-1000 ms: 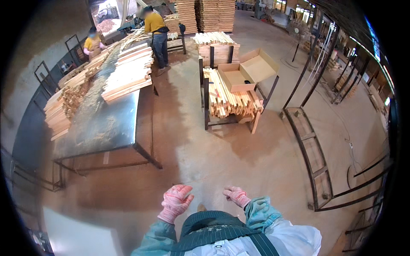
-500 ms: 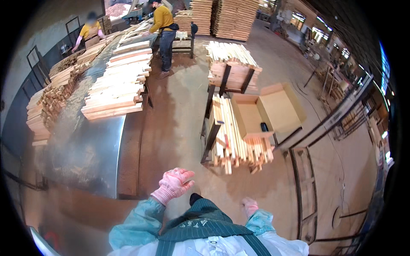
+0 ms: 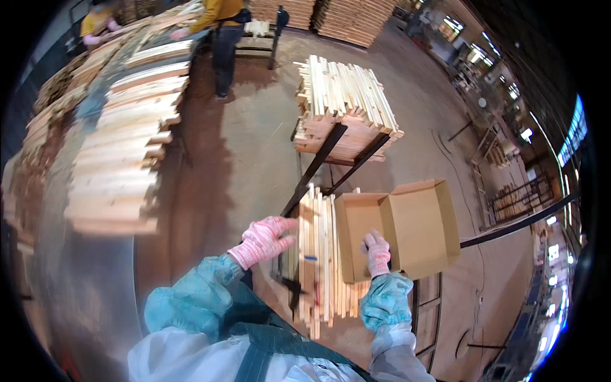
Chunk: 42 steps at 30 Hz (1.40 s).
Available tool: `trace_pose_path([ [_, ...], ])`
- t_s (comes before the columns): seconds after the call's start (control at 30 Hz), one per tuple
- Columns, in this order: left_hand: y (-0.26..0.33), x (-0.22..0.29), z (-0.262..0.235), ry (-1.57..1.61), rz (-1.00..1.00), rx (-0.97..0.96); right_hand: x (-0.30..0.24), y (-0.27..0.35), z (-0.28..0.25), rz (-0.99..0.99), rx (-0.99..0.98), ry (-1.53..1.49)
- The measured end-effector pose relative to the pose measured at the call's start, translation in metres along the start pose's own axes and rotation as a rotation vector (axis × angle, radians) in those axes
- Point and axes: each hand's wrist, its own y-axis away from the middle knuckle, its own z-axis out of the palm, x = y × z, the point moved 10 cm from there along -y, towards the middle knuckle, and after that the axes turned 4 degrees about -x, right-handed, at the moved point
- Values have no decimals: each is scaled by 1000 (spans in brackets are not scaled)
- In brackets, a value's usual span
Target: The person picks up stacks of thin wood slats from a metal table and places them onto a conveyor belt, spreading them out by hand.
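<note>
My left hand, in a pink-and-white knit glove, hovers at the left edge of a stack of wooden strips. Its fingers are apart and nothing is in them. My right hand, gloved likewise, is over the shallow half of an open cardboard box that rests on those strips. The fingers of that hand point away and down, so whether they hold anything is hidden. No dark object shows in the box. A small blue thing lies on the strips between my hands.
A dark metal rack post rises before a taller stack of strips. Left stands a metal-topped table with rows of boards. Two people work at its far end, one in a yellow top. Cables lie on the floor at right.
I have come closer to the rack and box. My right hand has moved forward from beside my body to over the box. The small dark object seen in the box earlier no longer shows.
</note>
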Motion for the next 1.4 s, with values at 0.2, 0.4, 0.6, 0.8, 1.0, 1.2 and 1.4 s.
trace_pose_path([
  [0.2, -91, -56, -2, 570, -86, 106, -75, -37, 60, -99, -68, 419],
  [0.4, -145, -53, 9, 901, -211, 56, -113, -94, 48, -18, 24, 241],
  [0.6, -151, -26, 45, 1271, -180, 130, -152, -151, -9, 53, 144, 459],
  [0.8, -162, 14, 43, 1236, -172, 85, -208, -115, 24, -37, 386, 1104],
  [1.0, -154, 5, 33, 879, -217, 175, -166, -108, 44, -54, 278, 963],
  [1.2, -169, -25, -6, 1222, -296, 37, -171, -120, 90, -106, 137, 742],
  [1.4, -161, -29, -30, 1390, -327, 58, -168, -111, 123, -103, 189, 812],
])
